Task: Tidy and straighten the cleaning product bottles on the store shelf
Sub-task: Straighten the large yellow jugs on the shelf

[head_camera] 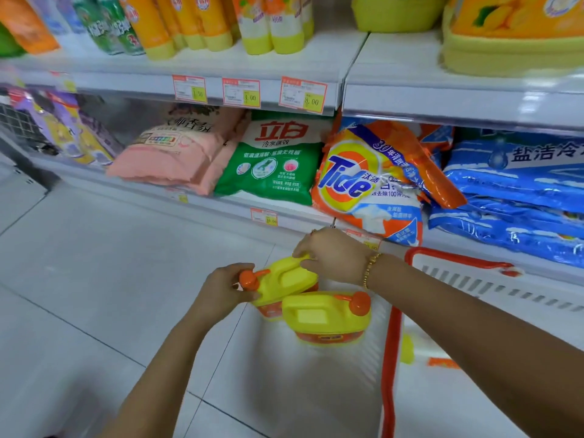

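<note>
While we grip the yellow jug [284, 281] from both ends, it sits low in the middle of the view, tipped so its orange cap [248, 279] points left. Our left hand [221, 290] wraps the cap end, fingers curled round the neck just under the spout. Our right hand [331, 256] comes over the far right end, fingers bent down and pinching the moulded handle; a gold bracelet [371, 268] hangs at that wrist.

Just near and right of it, touching or almost touching, stands a second jug [322, 320] of the same kind, with its cap turned right. It is inside a white basket [390, 358] with a red rim. Whether the held jug rests on anything we cannot tell. Pale floor tiles [94, 263] spread to the left.

Both jugs are bright yellow plastic with a flat-topped handle and an orange label band lower down.

Farther off, the low shelf carries soft bags side by side: pink bag [177, 153], green bag [271, 165], an orange Tide bag [363, 184] leaning out over the shelf edge, and stacked blue bags [512, 197]. Above them run red-bordered price tags [303, 93], and farthest up stand rows of orange-and-yellow bottles [196, 23] and, to the right, large yellow tubs [512, 36].
</note>
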Tool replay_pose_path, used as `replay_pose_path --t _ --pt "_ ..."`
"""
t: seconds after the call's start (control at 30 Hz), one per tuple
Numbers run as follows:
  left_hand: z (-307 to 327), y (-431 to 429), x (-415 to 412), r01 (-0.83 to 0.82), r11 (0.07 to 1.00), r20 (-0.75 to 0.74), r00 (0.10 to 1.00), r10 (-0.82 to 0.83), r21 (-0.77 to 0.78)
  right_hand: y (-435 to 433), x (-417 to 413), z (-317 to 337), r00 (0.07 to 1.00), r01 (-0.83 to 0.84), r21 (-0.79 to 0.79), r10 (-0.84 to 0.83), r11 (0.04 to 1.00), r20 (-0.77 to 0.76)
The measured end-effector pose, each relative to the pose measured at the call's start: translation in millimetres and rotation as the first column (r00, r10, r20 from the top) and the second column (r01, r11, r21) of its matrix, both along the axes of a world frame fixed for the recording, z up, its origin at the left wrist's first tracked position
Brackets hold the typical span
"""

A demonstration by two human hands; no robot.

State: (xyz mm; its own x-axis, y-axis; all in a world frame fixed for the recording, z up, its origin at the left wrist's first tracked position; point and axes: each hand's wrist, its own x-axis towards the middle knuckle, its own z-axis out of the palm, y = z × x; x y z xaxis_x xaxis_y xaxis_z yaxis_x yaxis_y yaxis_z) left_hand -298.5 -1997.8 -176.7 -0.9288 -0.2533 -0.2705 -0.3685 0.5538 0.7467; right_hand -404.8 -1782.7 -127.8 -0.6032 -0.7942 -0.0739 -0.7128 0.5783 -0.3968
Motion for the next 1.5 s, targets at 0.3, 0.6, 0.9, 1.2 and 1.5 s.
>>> replay_pose_path --t 0.3,0.6,0.9,1.2,1.5 --pt "208.5 99.7 -134.6 0.149 0.989 -0.667 0.737 -0.107 0.006 95.9 -69.0 144.3 0.574 0.241 -0.705 -0.684 0.667 -0.450" --pt "263.9 133.3 -341.5 0.220 0.923 -0.534 0.845 -0.019 0.314 120.8 -101.6 107.3 0.510 0.243 -0.714 -0.712 0.657 -0.482" --pt "287.8 131.2 -375.1 0.404 0.856 -0.507 0.837 -0.204 0.323 122.7 -109.4 101.0 0.564 0.252 -0.764 -0.732 0.594 -0.382" --pt "264.4 116.5 -292.7 0.202 0.970 -0.757 0.652 -0.032 0.133 123.0 -102.6 102.8 0.599 0.293 -0.765 -0.734 0.573 -0.320" --pt "243.2 112.5 -172.3 0.051 0.997 -0.841 0.540 0.024 0.061 123.1 -81.7 111.7 0.744 0.324 -0.697 -0.627 0.640 -0.230"
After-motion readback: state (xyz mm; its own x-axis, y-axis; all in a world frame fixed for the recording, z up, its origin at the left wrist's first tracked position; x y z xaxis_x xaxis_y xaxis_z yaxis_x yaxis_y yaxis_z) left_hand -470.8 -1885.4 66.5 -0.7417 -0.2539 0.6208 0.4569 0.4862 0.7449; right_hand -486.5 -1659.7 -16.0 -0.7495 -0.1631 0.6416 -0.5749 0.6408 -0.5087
